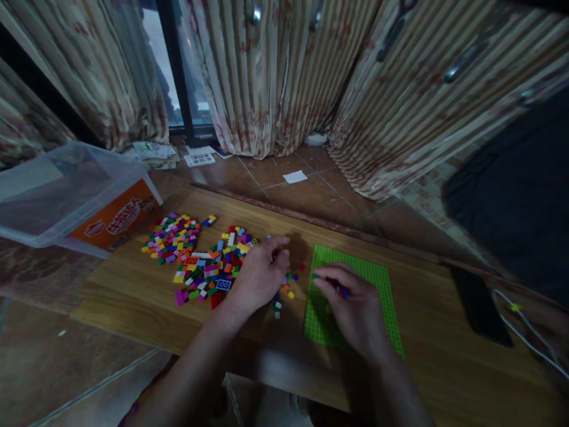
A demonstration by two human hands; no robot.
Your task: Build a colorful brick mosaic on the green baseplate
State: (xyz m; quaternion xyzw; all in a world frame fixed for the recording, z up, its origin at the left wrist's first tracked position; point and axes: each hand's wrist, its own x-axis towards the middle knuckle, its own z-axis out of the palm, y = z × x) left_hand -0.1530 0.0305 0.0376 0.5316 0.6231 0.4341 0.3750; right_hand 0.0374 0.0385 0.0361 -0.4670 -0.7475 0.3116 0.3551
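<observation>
A green studded baseplate (377, 279) lies on a low wooden board (133, 290). My right hand (355, 308) rests on the plate's left part, its fingertips pinched on a small red and blue brick (341, 290). My left hand (260, 276) lies knuckles up at the right edge of a heap of small coloured bricks (200, 261), fingers curled over a few loose pieces; whether it grips one is hidden.
A clear plastic tub (66, 201) with an orange label stands at the left. A black phone (480, 305) with a white cable (528, 332) lies at the right. Striped curtains (275, 77) hang behind, with papers (200, 159) on the tiled floor.
</observation>
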